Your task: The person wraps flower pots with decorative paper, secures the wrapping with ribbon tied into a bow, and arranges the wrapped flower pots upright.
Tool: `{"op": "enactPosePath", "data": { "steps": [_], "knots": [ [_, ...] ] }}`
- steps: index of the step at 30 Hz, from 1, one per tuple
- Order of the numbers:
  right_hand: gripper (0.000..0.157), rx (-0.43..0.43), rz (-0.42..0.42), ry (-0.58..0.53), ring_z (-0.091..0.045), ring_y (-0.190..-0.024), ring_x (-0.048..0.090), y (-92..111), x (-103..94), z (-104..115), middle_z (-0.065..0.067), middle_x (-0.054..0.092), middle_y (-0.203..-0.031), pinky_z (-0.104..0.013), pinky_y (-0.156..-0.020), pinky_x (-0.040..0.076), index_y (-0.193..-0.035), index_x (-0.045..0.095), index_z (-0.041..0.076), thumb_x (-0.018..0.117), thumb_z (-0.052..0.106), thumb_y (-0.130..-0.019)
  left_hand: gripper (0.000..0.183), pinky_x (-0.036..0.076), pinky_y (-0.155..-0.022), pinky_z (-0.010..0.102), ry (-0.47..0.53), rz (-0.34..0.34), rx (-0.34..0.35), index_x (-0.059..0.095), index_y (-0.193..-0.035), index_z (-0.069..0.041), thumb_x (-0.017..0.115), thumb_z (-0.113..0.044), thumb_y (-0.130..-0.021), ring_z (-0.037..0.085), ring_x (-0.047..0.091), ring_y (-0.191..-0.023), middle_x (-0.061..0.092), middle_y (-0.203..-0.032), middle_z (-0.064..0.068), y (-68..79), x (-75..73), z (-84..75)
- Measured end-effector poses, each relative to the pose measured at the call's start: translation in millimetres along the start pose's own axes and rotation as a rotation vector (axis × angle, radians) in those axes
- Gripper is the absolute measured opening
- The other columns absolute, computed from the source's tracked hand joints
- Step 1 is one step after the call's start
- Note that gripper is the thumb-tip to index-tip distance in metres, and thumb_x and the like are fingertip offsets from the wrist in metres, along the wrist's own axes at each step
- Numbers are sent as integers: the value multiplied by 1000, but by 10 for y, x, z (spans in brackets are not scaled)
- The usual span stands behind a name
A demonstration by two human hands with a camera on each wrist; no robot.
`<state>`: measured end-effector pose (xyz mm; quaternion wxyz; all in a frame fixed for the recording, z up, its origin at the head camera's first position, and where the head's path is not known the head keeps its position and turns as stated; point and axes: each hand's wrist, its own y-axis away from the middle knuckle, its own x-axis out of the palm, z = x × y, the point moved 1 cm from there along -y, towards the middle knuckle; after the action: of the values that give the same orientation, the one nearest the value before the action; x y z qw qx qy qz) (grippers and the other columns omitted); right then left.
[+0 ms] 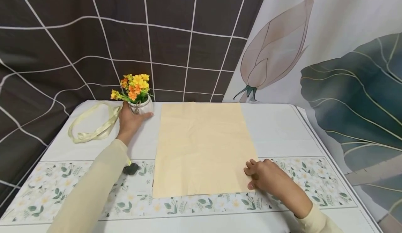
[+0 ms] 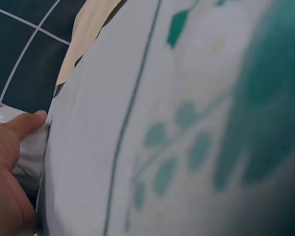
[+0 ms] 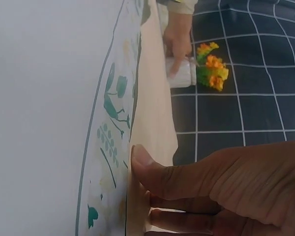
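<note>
My left hand (image 1: 131,122) grips a small white flowerpot (image 1: 145,108) near the table's back edge, thumb along its front. Yellow and orange flowers (image 1: 135,87) with green leaves fill the pot, and a thin cord is tied round it. To the right of the pot, a square cream sheet (image 1: 201,145) lies flat, with faint creases. My right hand (image 1: 271,177) rests at the sheet's lower right edge, with loosely bent fingers touching it. In the right wrist view the thumb (image 3: 150,172) lies at the sheet's edge, and the fingers spread beside it.
A loop of pale yellow ribbon (image 1: 94,134) lies left of the pot. By the left sleeve shows a small dark object (image 1: 131,169). The white tablecloth (image 1: 276,128) has a floral band across it. Dark grid-patterned cloth (image 1: 169,44) hangs behind the table.
</note>
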<state>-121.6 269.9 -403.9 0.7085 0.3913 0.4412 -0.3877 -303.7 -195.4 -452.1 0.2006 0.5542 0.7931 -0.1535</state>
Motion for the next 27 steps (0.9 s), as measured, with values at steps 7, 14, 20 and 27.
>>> {"op": "enactPosePath", "data": {
  "steps": [7, 14, 20, 27],
  "knots": [
    [46, -47, -46, 41, -36, -119, 71, -20, -17, -1, -20, 71, -130, -61, -104, 50, -118, 78, 7, 87, 27, -78, 123, 21, -131, 46, -27, -14, 5, 14, -167, -16, 94, -29, -75, 34, 28, -158, 29, -170, 14, -27, -91, -133],
    [34, -60, -58, 71, -34, -107, 76, -61, -7, 37, -16, 77, -119, -58, -101, 53, -113, 81, 10, 88, 20, -80, 116, 31, -126, 50, -90, -57, 21, 29, -162, -11, 97, -29, -69, 36, 39, -151, 41, -164, 15, 7, -113, -230],
    [37, -18, -33, 59, -35, -120, 71, -60, -6, 43, -17, 74, -126, -61, -107, 49, -115, 80, 9, 88, 17, -80, 112, 37, -121, 53, -84, -14, 110, 37, -158, -10, 98, -31, -67, 38, 45, -143, 47, -156, 17, 182, 66, -433],
    [43, 25, 0, -3, -36, -131, 64, -25, 5, 30, -17, 71, -132, -64, -113, 42, -119, 78, 5, 88, 16, -79, 112, 47, -106, 54, -74, 136, 247, 45, -155, -16, 101, -24, -59, 33, 52, -122, 54, -139, 13, 540, 524, -775]
  ]
}}
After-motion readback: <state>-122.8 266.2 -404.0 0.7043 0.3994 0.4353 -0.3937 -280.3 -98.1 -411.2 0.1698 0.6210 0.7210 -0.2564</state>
